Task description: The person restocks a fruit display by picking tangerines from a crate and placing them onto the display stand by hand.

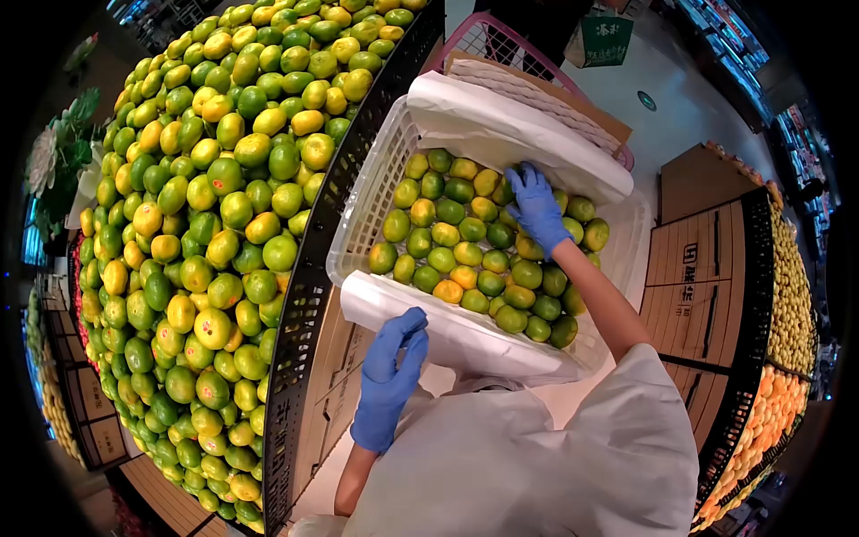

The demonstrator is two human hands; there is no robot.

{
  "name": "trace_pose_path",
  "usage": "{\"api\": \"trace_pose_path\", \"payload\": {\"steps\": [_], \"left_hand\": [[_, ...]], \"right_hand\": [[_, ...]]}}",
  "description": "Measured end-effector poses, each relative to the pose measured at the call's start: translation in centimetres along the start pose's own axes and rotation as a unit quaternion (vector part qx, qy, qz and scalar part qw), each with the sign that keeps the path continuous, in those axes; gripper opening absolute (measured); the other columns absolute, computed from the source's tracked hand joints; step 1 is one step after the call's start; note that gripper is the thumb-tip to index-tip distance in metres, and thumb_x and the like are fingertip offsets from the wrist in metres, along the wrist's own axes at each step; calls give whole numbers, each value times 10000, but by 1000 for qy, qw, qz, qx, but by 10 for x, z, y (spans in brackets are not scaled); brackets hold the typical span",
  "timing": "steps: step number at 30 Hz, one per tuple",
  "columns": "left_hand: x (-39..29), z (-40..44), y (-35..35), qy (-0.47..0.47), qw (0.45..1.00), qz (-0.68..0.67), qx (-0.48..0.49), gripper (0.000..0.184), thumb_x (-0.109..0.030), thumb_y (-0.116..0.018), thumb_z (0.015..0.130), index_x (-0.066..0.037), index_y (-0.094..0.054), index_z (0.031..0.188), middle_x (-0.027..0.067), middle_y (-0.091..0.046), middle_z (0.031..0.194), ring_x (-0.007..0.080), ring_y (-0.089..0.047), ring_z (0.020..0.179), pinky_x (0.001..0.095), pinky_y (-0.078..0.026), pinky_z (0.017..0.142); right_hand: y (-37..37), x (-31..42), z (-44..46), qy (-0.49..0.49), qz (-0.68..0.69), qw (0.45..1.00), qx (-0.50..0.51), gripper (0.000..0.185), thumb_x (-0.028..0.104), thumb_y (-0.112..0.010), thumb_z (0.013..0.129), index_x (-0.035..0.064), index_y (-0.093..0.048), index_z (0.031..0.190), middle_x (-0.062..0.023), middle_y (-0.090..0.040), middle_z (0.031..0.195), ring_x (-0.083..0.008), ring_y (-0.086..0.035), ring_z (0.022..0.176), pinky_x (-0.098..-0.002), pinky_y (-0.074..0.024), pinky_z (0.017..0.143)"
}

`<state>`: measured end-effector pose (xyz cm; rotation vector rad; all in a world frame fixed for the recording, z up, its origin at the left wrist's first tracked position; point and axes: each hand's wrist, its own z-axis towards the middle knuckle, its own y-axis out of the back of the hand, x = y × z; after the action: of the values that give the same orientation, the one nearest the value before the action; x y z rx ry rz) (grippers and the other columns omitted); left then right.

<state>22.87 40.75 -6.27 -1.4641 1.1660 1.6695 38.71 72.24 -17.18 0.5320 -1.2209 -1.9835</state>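
My right hand [540, 208], in a blue glove, reaches into a white plastic crate [637, 234] and rests on the green and yellow citrus fruits [472, 230] near its far side. Its fingers are spread over the fruit; whether they grip one is hidden. White paper [519, 125] lines the crate and folds over its far and near edges. My left hand [392, 374], also gloved in blue, hovers just outside the near left corner, beside the near paper roll [385, 309]. Its fingers are bent with thumb and fingertips apart, and nothing shows between them.
A large sloping heap of green and yellow citrus [210, 259] fills the left, bordered by a black perforated rail [300, 327]. Behind the crate are a pink cart [488, 27] and cardboard [573, 94]. A brown fruit stand [693, 277] stands to the right.
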Motion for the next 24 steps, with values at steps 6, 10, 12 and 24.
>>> {"api": "trace_pose_path", "payload": {"steps": [6, 10, 12, 24], "left_hand": [[-22, 13, -31, 71, 996, -52, -6, 279, -19, -503, 914, 36, -548, 1185, 115, -603, 1090, 181, -589, 990, 296, -461, 898], [1, 27, -44, 189, 955, -227, 14, 337, -167, -523, 943, -21, -507, 1246, 127, -586, 1148, 219, -569, 1062, 329, -452, 930], [4, 41, -61, 192, 905, -380, -15, 455, -284, -476, 969, -4, -413, 1322, 154, -499, 1253, 250, -546, 1091, 369, -475, 927], [13, 55, -95, 322, 711, -625, 20, 421, -307, -526, 947, -16, -470, 1247, 158, -540, 1197, 274, -580, 1048, 402, -527, 881]], "right_hand": [[-59, -10, 9, 1, -164, 986, 43, 331, 110, -491, 812, 81, -530, 1139, -183, -492, 1038, -321, -501, 898, -414, -483, 720], [-20, -6, 2, 7, 3, 999, 38, 409, 120, -609, 760, 89, -526, 1159, -200, -463, 1085, -352, -488, 976, -421, -479, 789], [32, 18, -7, -18, 221, 973, 67, 523, 149, -689, 731, 112, -496, 1216, -211, -439, 1133, -372, -465, 1060, -430, -467, 853], [68, -1, -16, -69, 182, 981, 25, 466, 220, -681, 790, 55, -511, 1191, -169, -536, 1035, -324, -549, 906, -434, -465, 802]]}}
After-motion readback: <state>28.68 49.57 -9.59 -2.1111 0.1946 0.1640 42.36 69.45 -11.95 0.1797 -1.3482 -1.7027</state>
